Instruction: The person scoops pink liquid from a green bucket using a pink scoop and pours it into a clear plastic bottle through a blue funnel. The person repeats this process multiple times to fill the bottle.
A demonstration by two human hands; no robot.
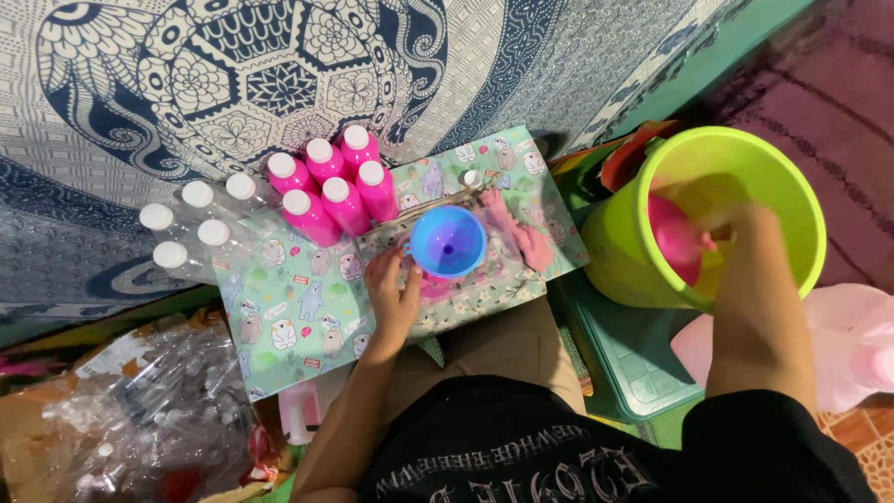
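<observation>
Head view: we are steadying the blue funnel [448, 241] on the patterned table [298, 307] with our left hand [393, 291] clamped, while our right hand [736, 228] is gripping a pink scoop [675, 237] inside the green bucket [792, 186].

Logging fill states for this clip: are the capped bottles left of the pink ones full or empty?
Empty, it seems. The clear bottles show the patterned cloth through them, while the pink bottles are solid pink to their white caps.

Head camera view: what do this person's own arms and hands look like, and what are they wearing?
Both arms are bare from the upper arm down; the left hand and right hand show no gloves, rings or watch. The short sleeves belong to a black T-shirt with pale lettering across the chest.
</observation>
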